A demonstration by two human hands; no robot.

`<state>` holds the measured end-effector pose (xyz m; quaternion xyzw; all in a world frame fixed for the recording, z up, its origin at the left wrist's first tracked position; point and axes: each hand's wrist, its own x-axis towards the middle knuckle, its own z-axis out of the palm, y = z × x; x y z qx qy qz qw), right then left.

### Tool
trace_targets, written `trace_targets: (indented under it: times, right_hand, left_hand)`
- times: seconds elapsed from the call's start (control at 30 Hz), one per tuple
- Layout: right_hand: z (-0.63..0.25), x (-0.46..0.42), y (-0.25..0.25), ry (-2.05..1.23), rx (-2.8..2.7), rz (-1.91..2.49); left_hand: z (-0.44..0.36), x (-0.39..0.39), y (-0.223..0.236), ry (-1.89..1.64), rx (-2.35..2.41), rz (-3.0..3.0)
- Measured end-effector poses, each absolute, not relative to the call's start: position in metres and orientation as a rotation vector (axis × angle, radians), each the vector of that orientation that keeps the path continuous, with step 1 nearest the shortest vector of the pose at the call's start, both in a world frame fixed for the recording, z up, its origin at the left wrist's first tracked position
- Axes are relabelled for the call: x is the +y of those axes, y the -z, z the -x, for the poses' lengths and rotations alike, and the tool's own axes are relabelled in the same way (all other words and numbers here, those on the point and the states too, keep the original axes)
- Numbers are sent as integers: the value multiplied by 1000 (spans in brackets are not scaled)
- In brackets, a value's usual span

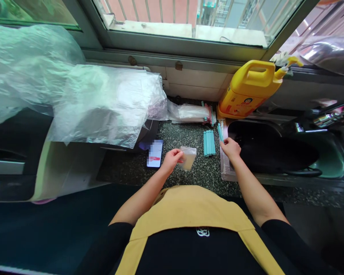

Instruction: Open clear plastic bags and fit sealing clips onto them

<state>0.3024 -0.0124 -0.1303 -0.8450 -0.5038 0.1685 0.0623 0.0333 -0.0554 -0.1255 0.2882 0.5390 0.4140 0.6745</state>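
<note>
Pinched in my left hand (pixel 172 161) is a small clear plastic bag (pixel 189 159) with something pale beige inside. The bag hangs just above the speckled dark countertop (pixel 167 131). My right hand (pixel 231 148) is closed on one end of a teal bag clip (pixel 220 132), near the left edge of the sink. Between my hands, several teal bag clips (pixel 209 143) lie side by side in a row. A phone (pixel 154 153) with a lit screen rests to the left of my left hand.
A packet of clear plastic bags (pixel 193 113) lies behind the clips, with pink and teal strips at its end. A yellow jug with a pump (pixel 248 89) stands behind the sink. In the sink sits a black pan (pixel 275 154). Plastic sheeting (pixel 103 101) covers things at left.
</note>
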Motion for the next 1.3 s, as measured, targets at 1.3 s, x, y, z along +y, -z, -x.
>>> trace_targets:
  times: [1.3]
  right_hand:
    - [-222, -62, 73, -1374, -1353, 1438]
  left_hand:
    - [-30, -66, 94, -1018, 918, -1161]
